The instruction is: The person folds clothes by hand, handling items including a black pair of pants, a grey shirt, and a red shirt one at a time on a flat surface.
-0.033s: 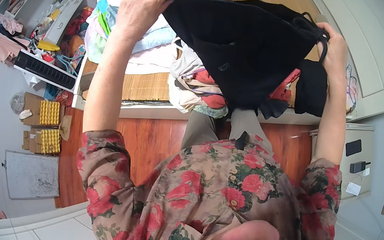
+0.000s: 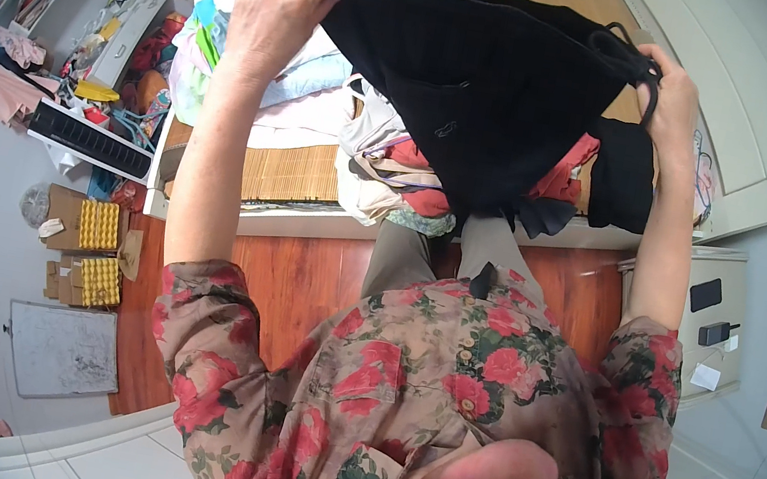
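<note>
1. Nothing has shifted since the earlier frame; black garment (image 2: pixel 489 95) still stretched between both raised hands.
2. Left hand (image 2: pixel 274 13) fingers pinching its left edge; right hand (image 2: pixel 666 94) fingers gripping the right edge.
3. Garment hangs above bed (image 2: pixel 293 174) piled with clothes (image 2: pixel 277 90).

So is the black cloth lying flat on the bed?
No, both the left hand and the right hand hold the black cloth up above the clothes pile.

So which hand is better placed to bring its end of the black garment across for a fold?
Probably the right hand: it pinches a narrow corner of the black garment. The left hand grips the broader edge.
</note>
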`<action>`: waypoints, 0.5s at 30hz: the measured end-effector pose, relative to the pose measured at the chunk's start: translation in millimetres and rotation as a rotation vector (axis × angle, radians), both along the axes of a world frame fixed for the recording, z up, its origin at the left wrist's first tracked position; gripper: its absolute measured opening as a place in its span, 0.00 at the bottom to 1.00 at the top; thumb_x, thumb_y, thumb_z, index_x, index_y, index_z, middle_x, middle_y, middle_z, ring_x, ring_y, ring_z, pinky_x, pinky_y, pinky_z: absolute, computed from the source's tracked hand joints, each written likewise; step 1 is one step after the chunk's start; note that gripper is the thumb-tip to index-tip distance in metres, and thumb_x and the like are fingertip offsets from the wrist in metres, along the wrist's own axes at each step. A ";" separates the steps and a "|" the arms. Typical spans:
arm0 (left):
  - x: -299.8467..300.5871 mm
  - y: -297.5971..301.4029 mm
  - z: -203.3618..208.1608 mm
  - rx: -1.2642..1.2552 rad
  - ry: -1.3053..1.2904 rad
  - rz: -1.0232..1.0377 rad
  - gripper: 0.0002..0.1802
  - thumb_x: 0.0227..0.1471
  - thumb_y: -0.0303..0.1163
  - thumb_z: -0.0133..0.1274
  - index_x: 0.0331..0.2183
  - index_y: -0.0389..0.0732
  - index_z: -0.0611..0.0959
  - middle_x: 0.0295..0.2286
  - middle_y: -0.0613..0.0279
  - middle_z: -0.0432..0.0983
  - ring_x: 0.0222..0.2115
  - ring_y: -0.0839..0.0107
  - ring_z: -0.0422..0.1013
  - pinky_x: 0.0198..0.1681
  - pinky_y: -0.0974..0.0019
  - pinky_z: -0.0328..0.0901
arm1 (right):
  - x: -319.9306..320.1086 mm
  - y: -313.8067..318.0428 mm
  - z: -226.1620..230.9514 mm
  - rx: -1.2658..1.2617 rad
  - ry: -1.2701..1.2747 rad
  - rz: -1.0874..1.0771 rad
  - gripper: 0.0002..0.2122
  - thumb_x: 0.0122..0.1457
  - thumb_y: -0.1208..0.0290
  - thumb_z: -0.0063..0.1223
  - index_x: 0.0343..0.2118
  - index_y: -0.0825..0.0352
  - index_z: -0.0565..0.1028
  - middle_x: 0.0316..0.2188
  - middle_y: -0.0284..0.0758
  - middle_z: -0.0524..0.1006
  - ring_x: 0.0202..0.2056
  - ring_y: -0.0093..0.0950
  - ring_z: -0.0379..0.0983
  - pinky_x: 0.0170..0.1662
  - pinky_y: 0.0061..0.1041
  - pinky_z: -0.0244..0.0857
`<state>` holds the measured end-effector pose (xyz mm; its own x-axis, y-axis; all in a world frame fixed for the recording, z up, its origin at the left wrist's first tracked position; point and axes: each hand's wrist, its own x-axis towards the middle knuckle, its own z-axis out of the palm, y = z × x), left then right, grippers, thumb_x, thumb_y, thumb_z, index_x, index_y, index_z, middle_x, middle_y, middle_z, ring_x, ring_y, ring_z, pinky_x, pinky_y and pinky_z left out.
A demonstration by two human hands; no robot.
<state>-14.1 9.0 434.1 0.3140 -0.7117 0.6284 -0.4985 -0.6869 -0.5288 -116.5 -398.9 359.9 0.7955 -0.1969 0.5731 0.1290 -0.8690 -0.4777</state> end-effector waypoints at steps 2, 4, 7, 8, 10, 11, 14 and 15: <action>-8.7 -1.3 7.2 -0.021 -0.005 0.006 0.09 0.49 0.40 0.55 0.25 0.46 0.77 0.22 0.69 0.76 0.27 0.71 0.74 0.51 0.59 0.56 | -0.7 -10.8 1.7 -0.239 -0.365 0.030 0.14 0.44 0.79 0.49 0.37 0.68 0.74 0.30 0.45 0.77 0.34 0.44 0.72 0.40 0.31 0.66; -11.6 2.4 7.9 -0.127 -0.115 -0.057 0.07 0.47 0.39 0.57 0.27 0.47 0.79 0.25 0.70 0.77 0.30 0.72 0.74 0.50 0.59 0.57 | -8.9 -10.9 13.0 -0.216 -0.345 0.108 0.13 0.46 0.80 0.48 0.38 0.69 0.74 0.37 0.45 0.76 0.39 0.39 0.73 0.43 0.27 0.65; -8.7 13.6 3.4 -0.156 -0.098 -0.060 0.07 0.46 0.34 0.58 0.30 0.45 0.80 0.31 0.66 0.77 0.35 0.68 0.73 0.49 0.58 0.59 | -18.4 -3.5 11.3 0.210 -0.094 0.408 0.13 0.48 0.83 0.44 0.38 0.72 0.73 0.33 0.39 0.76 0.38 0.26 0.72 0.43 0.22 0.63; -6.7 18.7 1.3 -0.162 -0.100 -0.079 0.07 0.46 0.33 0.57 0.31 0.43 0.80 0.33 0.63 0.77 0.36 0.66 0.73 0.49 0.58 0.59 | -22.4 2.1 2.6 0.213 -0.092 0.415 0.13 0.48 0.83 0.44 0.38 0.72 0.73 0.33 0.39 0.76 0.38 0.26 0.72 0.43 0.22 0.63; -8.4 18.4 -3.3 -0.156 -0.069 -0.079 0.07 0.45 0.28 0.56 0.31 0.41 0.79 0.35 0.60 0.76 0.37 0.62 0.73 0.47 0.60 0.63 | -36.7 12.4 -14.8 0.210 0.025 0.641 0.13 0.49 0.80 0.46 0.39 0.73 0.72 0.28 0.38 0.74 0.34 0.26 0.70 0.41 0.24 0.64; -5.9 21.3 -10.9 -0.165 -0.015 -0.130 0.08 0.44 0.27 0.57 0.32 0.40 0.79 0.35 0.61 0.76 0.37 0.62 0.73 0.45 0.61 0.64 | -33.2 17.6 -18.2 0.145 0.212 0.840 0.14 0.51 0.78 0.49 0.42 0.72 0.71 0.28 0.35 0.73 0.33 0.24 0.69 0.40 0.22 0.64; -12.3 13.1 -17.9 -0.173 0.079 -0.201 0.13 0.41 0.22 0.55 0.34 0.41 0.78 0.36 0.62 0.75 0.38 0.62 0.72 0.42 0.64 0.66 | -39.1 46.6 -42.2 0.202 0.701 1.074 0.16 0.53 0.73 0.54 0.44 0.72 0.69 0.30 0.35 0.73 0.33 0.23 0.67 0.41 0.23 0.64; -13.4 8.6 -17.8 -0.115 0.071 -0.227 0.14 0.40 0.21 0.54 0.34 0.41 0.78 0.36 0.62 0.75 0.38 0.63 0.72 0.42 0.64 0.66 | -43.1 55.2 -53.7 0.188 0.702 1.088 0.16 0.53 0.72 0.54 0.44 0.72 0.70 0.31 0.36 0.74 0.34 0.23 0.67 0.42 0.23 0.64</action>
